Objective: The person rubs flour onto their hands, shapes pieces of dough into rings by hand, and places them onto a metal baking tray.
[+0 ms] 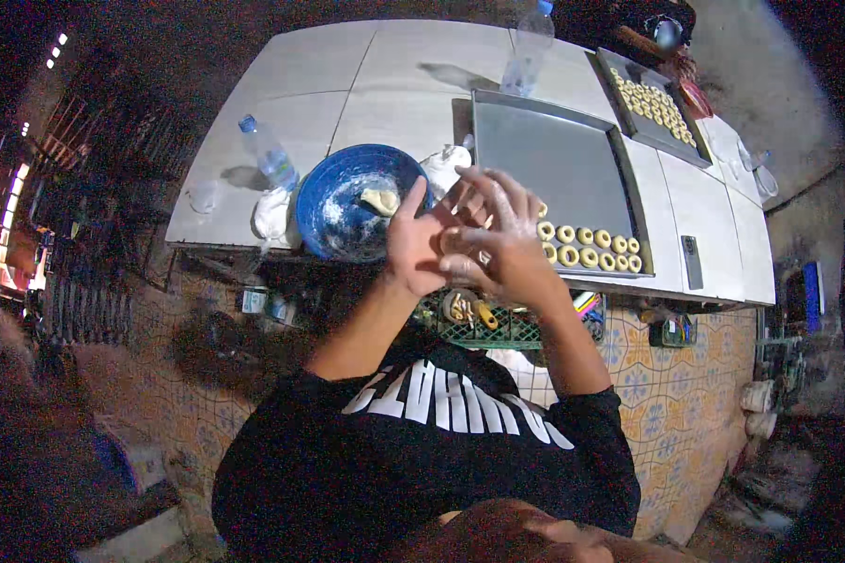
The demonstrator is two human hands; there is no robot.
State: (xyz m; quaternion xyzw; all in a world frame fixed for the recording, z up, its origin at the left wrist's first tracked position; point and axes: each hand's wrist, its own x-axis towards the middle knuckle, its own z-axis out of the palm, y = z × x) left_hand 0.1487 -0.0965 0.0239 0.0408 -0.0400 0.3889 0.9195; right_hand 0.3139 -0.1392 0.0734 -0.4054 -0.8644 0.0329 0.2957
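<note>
My left hand (417, 246) is palm up over the table's near edge, just right of the blue bowl (312, 208). Its thumb stands out straight; its other fingers are partly hidden behind my right hand (509, 225). The fingers of that hand curl in against the left palm, and whatever lies between the two hands is too hidden to name. Pale flour dusts the fingers. Inside the bowl are white flour and a lump of dough (379, 201). To the right, a large metal tray (554, 155) carries rows of dough rings (588, 257) along its near side.
Clear plastic bottles stand at the left (270, 161) and at the back (528, 58). White bundles lie left (272, 216) and right (445, 169) of the bowl. A second tray (620, 80) of dough rings sits far right. A phone-like dark object (692, 262) lies near the right edge. A green crate (451, 332) is below.
</note>
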